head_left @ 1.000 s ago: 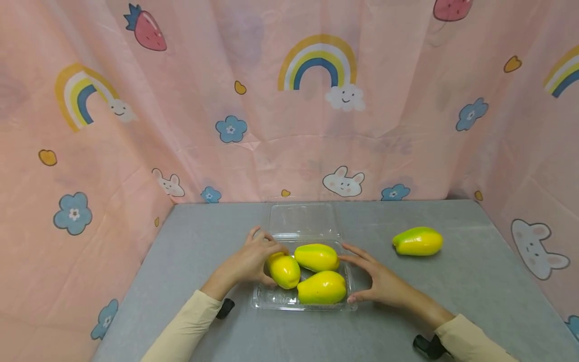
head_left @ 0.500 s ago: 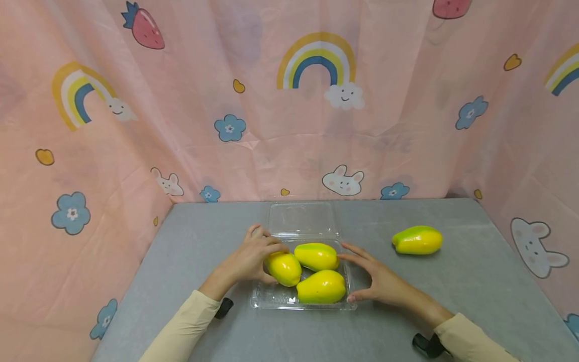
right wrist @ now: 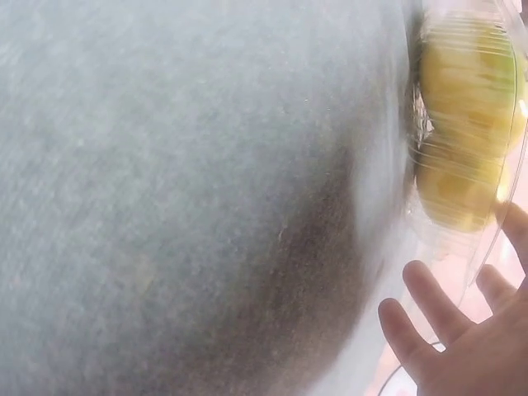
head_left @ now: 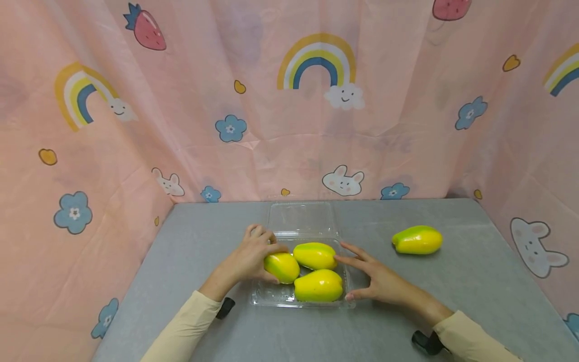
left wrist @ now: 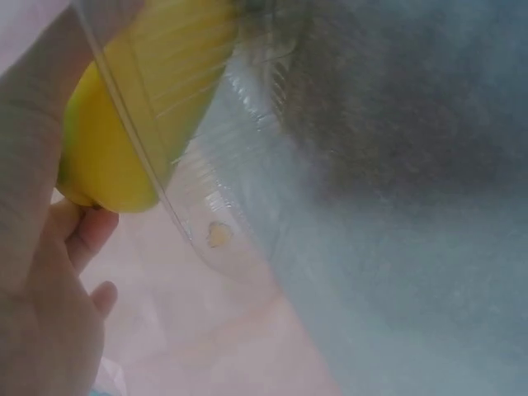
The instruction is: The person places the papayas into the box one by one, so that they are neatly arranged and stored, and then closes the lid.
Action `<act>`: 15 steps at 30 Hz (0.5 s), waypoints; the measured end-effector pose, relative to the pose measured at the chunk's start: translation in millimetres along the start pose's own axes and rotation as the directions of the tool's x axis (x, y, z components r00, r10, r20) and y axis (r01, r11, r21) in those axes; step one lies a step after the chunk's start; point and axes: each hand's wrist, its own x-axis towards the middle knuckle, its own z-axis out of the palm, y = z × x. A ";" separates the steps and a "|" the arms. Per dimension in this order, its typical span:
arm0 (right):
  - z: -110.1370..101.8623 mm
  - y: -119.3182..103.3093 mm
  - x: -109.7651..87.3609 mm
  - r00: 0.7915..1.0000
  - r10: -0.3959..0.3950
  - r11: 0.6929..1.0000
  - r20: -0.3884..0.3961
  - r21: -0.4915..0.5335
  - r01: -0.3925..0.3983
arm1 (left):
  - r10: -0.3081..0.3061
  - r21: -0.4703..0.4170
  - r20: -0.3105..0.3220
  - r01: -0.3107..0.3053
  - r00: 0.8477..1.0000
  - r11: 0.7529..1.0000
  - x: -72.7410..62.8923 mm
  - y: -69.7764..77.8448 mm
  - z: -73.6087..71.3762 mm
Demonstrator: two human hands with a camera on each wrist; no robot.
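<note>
A clear plastic clamshell box (head_left: 273, 300) lies at the middle of the grey table with several glossy yellow-green papayas about it. My left hand (head_left: 251, 257) grips the left papaya (head_left: 281, 268) in the box, thumb in front and fingers behind; the left wrist view shows this papaya (left wrist: 136, 124) through the clear wall. Beside it lie the back papaya (head_left: 315, 256) and the front papaya (head_left: 318, 285). My right hand (head_left: 380, 279) is spread at the box's right side, its index fingertip at the back papaya's end and its thumb near the front right corner.
The box's clear lid (head_left: 302, 218) is folded back behind it. Another papaya (head_left: 417, 240) lies on the table (head_left: 380, 337) to the right. A pink printed curtain (head_left: 289, 146) rises behind the table and on both sides.
The left papaya has turned, its green side now showing, and moved slightly up. The other two papayas in the box have shifted a little left. Right fingertips have edged left too.
</note>
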 end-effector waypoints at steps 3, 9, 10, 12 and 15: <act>-0.1 -0.2 0.3 1.000 -0.019 1.000 -0.001 -0.005 0.019 | -0.033 0.025 -0.013 0.033 0.999 0.999 -0.8 0.0 -1.1; -0.1 0.4 0.3 1.000 -0.016 1.000 0.004 -0.005 0.016 | -0.079 0.062 -0.059 0.082 0.995 0.995 -0.8 0.6 -2.9; 0.0 0.4 0.3 1.000 -0.010 1.000 0.006 -0.004 0.010 | -0.087 0.061 -0.062 0.090 0.994 0.994 -0.3 1.0 -2.9; -0.1 0.1 0.2 1.000 -0.002 1.000 0.009 -0.001 0.002 | -0.106 0.057 -0.070 0.110 0.992 0.992 0.8 1.2 -2.0; 0.0 -1.0 0.7 1.000 0.009 1.000 0.010 -0.002 -0.009 | -0.134 0.053 -0.084 0.138 0.988 0.989 2.3 1.2 -0.4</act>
